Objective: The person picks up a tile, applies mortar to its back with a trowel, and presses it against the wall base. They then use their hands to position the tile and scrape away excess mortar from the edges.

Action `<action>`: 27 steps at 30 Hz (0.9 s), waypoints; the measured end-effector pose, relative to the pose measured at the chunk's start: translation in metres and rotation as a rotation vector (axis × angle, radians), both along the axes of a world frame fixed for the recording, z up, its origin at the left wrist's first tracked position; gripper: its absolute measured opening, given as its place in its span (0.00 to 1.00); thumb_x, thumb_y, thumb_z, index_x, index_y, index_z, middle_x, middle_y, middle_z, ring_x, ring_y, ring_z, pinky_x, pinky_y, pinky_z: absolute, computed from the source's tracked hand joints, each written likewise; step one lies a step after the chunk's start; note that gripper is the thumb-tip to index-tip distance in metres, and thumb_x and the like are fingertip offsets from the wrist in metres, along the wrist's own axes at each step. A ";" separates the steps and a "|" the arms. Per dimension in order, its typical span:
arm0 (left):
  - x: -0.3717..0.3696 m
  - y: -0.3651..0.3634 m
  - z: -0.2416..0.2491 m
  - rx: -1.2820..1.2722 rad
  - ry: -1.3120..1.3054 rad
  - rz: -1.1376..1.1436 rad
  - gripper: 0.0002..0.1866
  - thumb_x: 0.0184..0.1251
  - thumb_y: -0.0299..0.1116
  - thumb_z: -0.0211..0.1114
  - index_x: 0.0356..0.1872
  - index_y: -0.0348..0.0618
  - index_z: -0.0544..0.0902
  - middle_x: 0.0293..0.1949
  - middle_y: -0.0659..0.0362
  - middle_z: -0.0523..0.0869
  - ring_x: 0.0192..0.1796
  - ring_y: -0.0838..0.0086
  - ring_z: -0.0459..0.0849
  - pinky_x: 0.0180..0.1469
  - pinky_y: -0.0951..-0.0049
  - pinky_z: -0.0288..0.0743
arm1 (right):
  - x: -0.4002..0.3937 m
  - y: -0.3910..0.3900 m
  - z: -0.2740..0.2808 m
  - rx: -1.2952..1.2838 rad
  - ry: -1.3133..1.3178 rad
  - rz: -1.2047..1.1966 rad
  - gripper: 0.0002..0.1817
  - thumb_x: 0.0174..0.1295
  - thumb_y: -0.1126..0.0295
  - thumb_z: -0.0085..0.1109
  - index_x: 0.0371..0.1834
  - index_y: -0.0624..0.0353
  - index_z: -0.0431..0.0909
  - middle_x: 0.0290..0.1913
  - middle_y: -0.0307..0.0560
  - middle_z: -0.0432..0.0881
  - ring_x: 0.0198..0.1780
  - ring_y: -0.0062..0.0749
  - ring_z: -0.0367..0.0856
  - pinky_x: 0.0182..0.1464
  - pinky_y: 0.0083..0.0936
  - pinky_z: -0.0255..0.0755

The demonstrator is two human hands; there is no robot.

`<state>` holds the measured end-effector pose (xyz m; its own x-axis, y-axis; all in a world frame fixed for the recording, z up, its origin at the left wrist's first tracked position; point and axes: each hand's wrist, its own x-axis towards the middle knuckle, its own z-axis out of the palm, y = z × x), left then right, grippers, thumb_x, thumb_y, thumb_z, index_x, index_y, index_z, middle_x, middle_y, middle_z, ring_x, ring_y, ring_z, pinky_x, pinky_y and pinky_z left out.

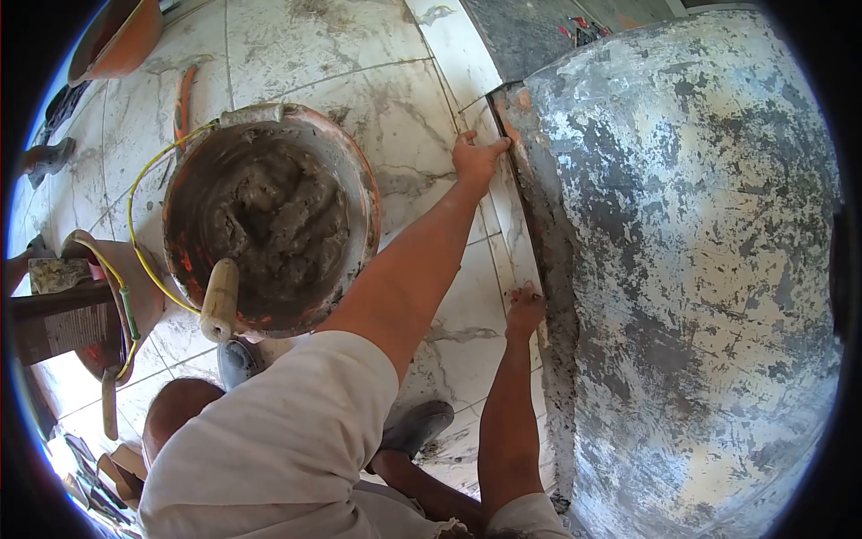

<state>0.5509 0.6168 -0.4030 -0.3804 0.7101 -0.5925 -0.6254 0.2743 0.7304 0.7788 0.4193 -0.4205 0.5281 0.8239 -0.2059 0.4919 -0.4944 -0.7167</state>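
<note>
A narrow marble-patterned tile strip (514, 220) stands along the foot of the wall, beside a rough band of grey mortar (558, 269). My left hand (476, 162) grips the strip near its far end, the thumb over its dark upper edge. Closer to me, my right hand (525, 312) is closed at the same strip, its fingertips at the edge; part of its grip is hidden. To the left of my left forearm stands a bucket (366, 171) of wet grey mortar. A wooden trowel handle (219, 301) sticks out over its rim.
The wall (682, 269) on the right has patchy grey and white plaster. Marble-patterned floor tiles (377, 108) carry mortar smears. A second bucket (144, 278) at the left holds tools. An orange basin (121, 40) lies at the far left. My dark shoe (417, 427) is below my arms.
</note>
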 end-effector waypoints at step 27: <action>0.000 0.006 -0.007 -0.008 -0.059 0.021 0.38 0.37 0.33 0.80 0.52 0.35 0.69 0.52 0.43 0.73 0.54 0.59 0.73 0.54 0.63 0.69 | 0.016 -0.012 -0.012 0.054 -0.242 0.151 0.07 0.59 0.72 0.59 0.35 0.66 0.78 0.32 0.51 0.84 0.34 0.39 0.82 0.39 0.33 0.73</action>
<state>0.5510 0.6224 -0.4099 -0.3596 0.6975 -0.6199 -0.6731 0.2662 0.6900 0.7949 0.4075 -0.4323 0.4269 0.9033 -0.0428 0.7171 -0.3670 -0.5925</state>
